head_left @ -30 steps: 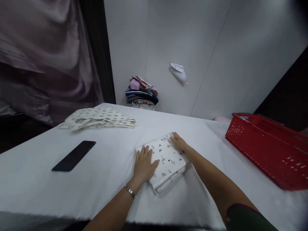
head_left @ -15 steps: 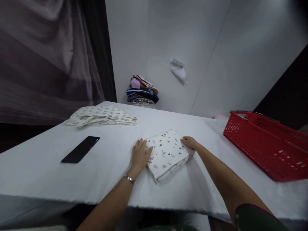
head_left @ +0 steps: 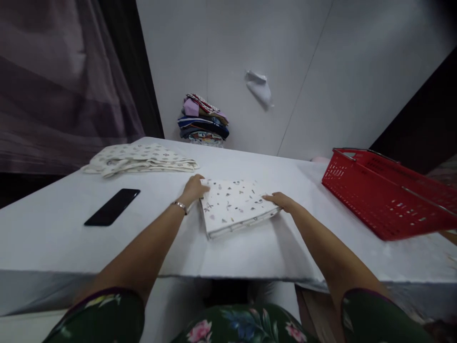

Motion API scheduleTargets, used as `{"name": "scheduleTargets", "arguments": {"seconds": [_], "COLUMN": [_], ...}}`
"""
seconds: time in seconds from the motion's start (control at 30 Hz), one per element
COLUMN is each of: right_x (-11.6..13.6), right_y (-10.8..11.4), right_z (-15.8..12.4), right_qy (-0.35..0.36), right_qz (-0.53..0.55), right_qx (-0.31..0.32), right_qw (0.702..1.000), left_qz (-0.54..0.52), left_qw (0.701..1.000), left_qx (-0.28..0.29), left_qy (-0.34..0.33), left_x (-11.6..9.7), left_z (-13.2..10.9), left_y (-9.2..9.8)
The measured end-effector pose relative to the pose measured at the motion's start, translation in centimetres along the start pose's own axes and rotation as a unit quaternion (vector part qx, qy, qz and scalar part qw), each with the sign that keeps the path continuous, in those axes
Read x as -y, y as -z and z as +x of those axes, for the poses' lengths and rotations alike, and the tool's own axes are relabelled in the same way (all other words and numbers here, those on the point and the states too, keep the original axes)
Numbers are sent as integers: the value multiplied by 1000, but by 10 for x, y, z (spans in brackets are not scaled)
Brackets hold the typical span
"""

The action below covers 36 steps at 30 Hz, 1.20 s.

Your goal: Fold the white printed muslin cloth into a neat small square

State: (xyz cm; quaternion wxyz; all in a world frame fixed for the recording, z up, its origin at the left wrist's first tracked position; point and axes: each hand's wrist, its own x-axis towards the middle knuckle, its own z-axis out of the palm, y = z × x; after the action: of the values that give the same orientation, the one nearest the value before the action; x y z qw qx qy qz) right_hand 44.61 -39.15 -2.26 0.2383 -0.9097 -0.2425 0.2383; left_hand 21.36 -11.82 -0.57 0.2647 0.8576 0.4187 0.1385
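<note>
A folded white cloth point(head_left: 235, 205) with small printed motifs lies between my hands, its layered edge facing me. My left hand point(head_left: 194, 188), with a silver bracelet at the wrist, is closed on the cloth's far left corner; some of its fingers are hidden. At the right edge, my right hand point(head_left: 280, 200) pinches the cloth, thumb side on top. Beyond my left arm, a black smartphone point(head_left: 112, 207) rests flat. Behind the phone lies a loosely folded cream cloth point(head_left: 143, 159) with a small print.
A red perforated plastic basket point(head_left: 385, 195) with metal handles stands at the right of the white-covered table point(head_left: 160, 252). A stack of folded clothes point(head_left: 203, 126) sits beyond the far edge, against the wall. A curtain point(head_left: 53, 85) hangs at left.
My left hand has gone from lying flat on the cloth's left side to gripping its far left corner. The cloth has turned slightly, its front edge now more level. The view has tilted down.
</note>
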Motion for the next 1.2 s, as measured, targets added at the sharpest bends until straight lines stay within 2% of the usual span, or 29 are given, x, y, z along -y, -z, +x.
{"name": "scheduleTargets", "arguments": {"seconds": [0.1,0.17,0.27,0.33,0.4,0.47,0.53,0.6,0.7,0.87,0.97,1.03,1.2], "right_x": [0,-1,-7,-13,-18,-19,-16,-12,-8,-9,-13,-16,-24], "right_y": [-13,-18,-19,-18,-20,-24,-30,-34,-36,-35,-38,-40,-38], "right_z": [-11,-17,-28,-38,-49,-59,-64,-64,-61,-62,-66,-68,-71], "right_qy": [7,11,44,137,275,388,448,470,483,506,519,520,525], "right_qz": [10,11,7,8,-2,-31,-73,-110,-139,-130,-151,-162,-145], "right_qx": [-17,-26,-72,-137,-168,-142,-112,-98,-94,-148,-157,-151,-153], "right_qw": [1000,1000,996,981,947,910,884,870,860,840,827,825,824], "left_qz": [-1,0,-18,-37,-48,-46,-25,3,33,81,109,117,124], "left_qw": [1000,1000,998,988,974,960,952,950,942,932,923,920,922], "left_qx": [0,7,-60,-108,-97,-52,-23,-17,-19,-66,-53,-43,-63], "left_qy": [7,19,-24,-105,-199,-270,-304,-313,-332,-347,-365,-372,-363], "left_x": [4,10,18,21,22,23,23,24,24,21,22,23,28], "left_z": [12,10,-12,-38,-70,-100,-121,-132,-134,-139,-146,-150,-154], "left_y": [0,-3,-4,-1,2,3,1,-3,-6,-8,-13,-17,-18]}}
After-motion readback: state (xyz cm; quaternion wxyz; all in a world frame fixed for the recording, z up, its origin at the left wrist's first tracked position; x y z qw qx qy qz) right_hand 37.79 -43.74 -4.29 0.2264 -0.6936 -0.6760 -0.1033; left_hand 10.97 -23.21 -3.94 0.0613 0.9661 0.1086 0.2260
